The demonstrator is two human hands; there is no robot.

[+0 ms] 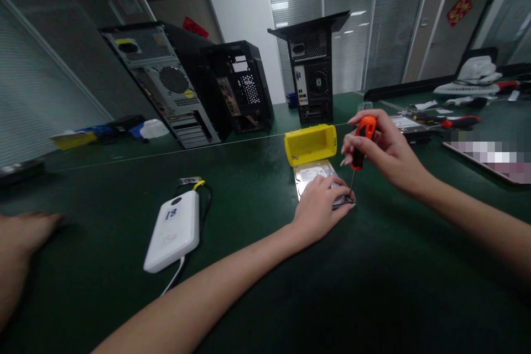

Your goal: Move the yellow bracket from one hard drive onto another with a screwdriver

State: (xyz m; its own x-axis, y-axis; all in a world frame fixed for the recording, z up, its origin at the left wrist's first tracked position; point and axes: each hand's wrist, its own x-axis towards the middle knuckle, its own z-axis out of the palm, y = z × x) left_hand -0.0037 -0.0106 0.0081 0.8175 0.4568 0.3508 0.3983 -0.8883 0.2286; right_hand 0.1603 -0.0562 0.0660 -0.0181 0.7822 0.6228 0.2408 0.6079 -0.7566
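Note:
A silver hard drive [310, 173] lies flat on the green table, its near part covered by my left hand [318, 207]. The fingers of that hand press over the drive's top and its near right end. My right hand [384, 149] grips an orange and black screwdriver [366, 128] by the handle. The screwdriver's shaft points down, its tip at the drive's near right corner beside my left fingertips. Whether the tip sits in a screw is too small to tell. Directly behind the drive stands a yellow plastic bin [311, 146], with a few tiny items inside.
A white power bank [174, 229] marked 18 lies at left with its cable. Computer cases [174, 83] stand at the back, another tower [313, 72] behind the bin. Pliers [460, 121] and other tools lie at right. Another person's hand [29, 232] rests at far left.

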